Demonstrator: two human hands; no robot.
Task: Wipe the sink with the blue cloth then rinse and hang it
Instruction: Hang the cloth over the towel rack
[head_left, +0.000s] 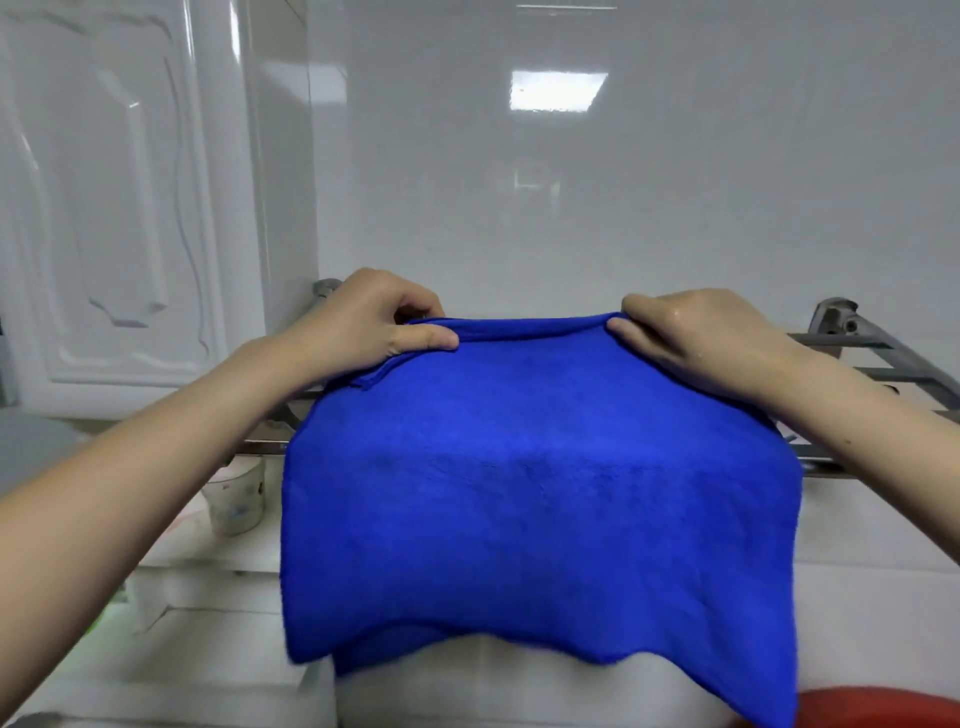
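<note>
The blue cloth (535, 493) is draped over a metal wall rack (878, 374) and hangs down in front of it, covering most of its bars. My left hand (363, 317) pinches the cloth's top left edge between thumb and fingers. Wet with drops, my right hand (696, 332) pinches the top right edge the same way. Both hands rest on top of the rack. The sink is not in view.
A glossy white tiled wall (571, 182) stands behind the rack, with a white cabinet door (119, 208) at the left. A white plastic cup (236, 499) stands on the white ledge below left. A red object (878, 709) shows at the bottom right corner.
</note>
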